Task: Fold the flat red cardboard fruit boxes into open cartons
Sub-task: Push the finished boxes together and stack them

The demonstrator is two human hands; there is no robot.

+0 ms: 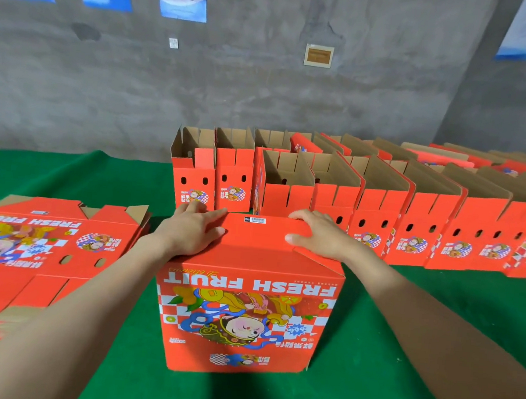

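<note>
pressing down on the top of the red box [245, 309] with both hands. my left hand [194, 230] lies flat on the left part of the top flaps. my right hand [317, 234] lies on the right part. the fingers are nearly straight and point at each other. neither hand is closed round anything; they just push. the box stands right under my hands, upside down i think, since its big words read the wrong way up. its long side runs left to right, so both hands are just as near. the card looks stiff and smooth, red with a cartoon picture. left of the box lies a pile of flat boxes [27, 258]. behind the box stand open cartons [381, 209], brown inside. under the box is a green cloth [402, 338]. i think the flaps must lock next, then the box gets flipped over.
</note>
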